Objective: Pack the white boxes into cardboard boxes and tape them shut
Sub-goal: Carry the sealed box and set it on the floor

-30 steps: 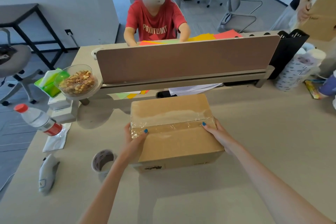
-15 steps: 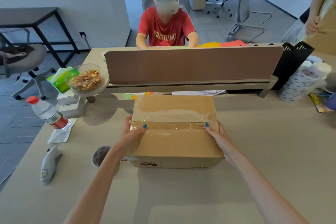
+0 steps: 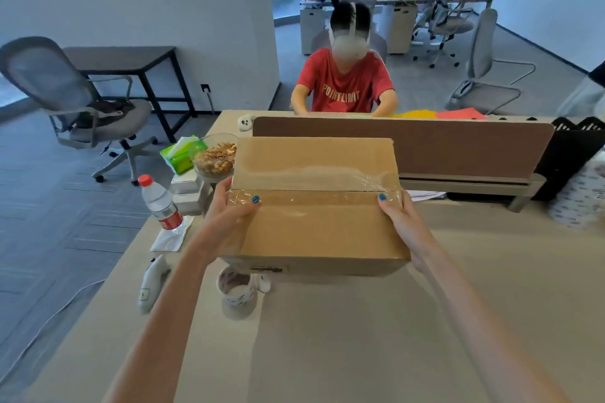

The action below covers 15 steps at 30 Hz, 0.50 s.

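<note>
- Now the cardboard box is lifted clear of the tabletop; 0.5 s ago it sat on it.
- Clear tape runs across its top seam.
- Left grip and right grip each clasp a box end with the thumb on top, as before.
- Red shirt reads "POINTLIMIT".
- Box front label: unreadable.

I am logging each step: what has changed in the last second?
The left hand and right hand have lifted the taped cardboard box off the table; their grip on its ends is unchanged. The tape roll, water bottle and nut bowl stayed put.
</note>
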Available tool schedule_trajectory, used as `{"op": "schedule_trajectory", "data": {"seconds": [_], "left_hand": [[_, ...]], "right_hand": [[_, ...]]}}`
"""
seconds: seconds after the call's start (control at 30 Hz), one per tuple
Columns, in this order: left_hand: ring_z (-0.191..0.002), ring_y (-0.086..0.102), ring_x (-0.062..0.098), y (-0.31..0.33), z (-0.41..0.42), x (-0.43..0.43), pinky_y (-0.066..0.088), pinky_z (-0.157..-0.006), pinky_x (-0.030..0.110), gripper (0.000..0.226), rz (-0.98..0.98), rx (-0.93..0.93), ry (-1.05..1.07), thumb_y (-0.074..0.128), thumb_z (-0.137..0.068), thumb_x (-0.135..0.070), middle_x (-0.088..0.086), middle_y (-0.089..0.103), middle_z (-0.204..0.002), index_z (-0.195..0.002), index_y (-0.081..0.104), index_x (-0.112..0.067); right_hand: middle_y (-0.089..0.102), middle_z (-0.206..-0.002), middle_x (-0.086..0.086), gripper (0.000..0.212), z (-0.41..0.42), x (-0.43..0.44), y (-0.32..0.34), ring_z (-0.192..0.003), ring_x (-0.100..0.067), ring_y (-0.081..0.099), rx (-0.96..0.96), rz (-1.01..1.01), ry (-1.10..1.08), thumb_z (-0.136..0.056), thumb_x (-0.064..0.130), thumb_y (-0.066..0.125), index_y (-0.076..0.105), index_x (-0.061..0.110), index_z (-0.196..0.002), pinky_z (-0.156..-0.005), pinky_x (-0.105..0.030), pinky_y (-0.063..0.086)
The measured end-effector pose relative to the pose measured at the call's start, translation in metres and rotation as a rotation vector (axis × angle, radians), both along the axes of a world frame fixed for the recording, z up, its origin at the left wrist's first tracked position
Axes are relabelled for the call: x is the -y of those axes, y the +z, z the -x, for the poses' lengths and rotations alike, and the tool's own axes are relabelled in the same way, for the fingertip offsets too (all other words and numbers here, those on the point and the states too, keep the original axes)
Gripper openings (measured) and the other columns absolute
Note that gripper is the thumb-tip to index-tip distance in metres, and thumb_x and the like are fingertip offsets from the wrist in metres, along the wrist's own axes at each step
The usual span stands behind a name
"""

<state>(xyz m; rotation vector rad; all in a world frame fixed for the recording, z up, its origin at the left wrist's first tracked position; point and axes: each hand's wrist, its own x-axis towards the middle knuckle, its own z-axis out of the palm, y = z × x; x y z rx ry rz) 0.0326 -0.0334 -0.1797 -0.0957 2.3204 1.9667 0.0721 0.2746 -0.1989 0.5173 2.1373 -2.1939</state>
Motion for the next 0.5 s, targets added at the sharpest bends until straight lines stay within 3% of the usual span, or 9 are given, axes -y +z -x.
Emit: {"op": "schedule_trajectory", "data": {"seconds": [0.13, 0.27, 0.5], "left_hand": [[-0.100, 0.058, 0.003, 0.035, 0.008, 0.046, 0.046, -0.072, 0.021, 0.067, -0.014, -0.065, 0.026, 0.066, -0.090, -0.018, -0.011, 0.057, -0.118, -0.143, 0.028, -0.030], [-0.103, 0.060, 0.008, 0.072, 0.021, 0.100, 0.047, -0.073, 0.022, 0.060, -0.009, -0.142, 0.006, 0.065, -0.092, -0.018, -0.009, 0.059, -0.117, -0.139, 0.030, -0.033], [-0.095, 0.060, 0.002, 0.130, 0.039, 0.205, 0.049, -0.069, 0.019, 0.056, 0.019, -0.258, -0.029, 0.061, -0.095, -0.016, -0.012, 0.058, -0.112, -0.139, 0.030, -0.029]], "right_hand": [[0.060, -0.117, 0.011, 0.039, 0.015, 0.042, 0.044, -0.103, -0.009, 0.059, -0.076, -0.032, -0.011, -0.097, 0.041, 0.053, 0.042, 0.040, -0.134, -0.070, -0.028, 0.048], [0.058, -0.118, 0.013, 0.042, 0.025, 0.096, 0.078, -0.104, -0.007, 0.056, -0.157, -0.041, -0.034, -0.097, 0.040, 0.052, 0.041, 0.038, -0.137, -0.075, -0.029, 0.046], [0.058, -0.125, 0.014, 0.042, 0.039, 0.200, 0.118, -0.107, 0.002, 0.053, -0.292, -0.067, -0.072, -0.097, 0.038, 0.053, 0.045, 0.035, -0.138, -0.076, -0.020, 0.042]]}}
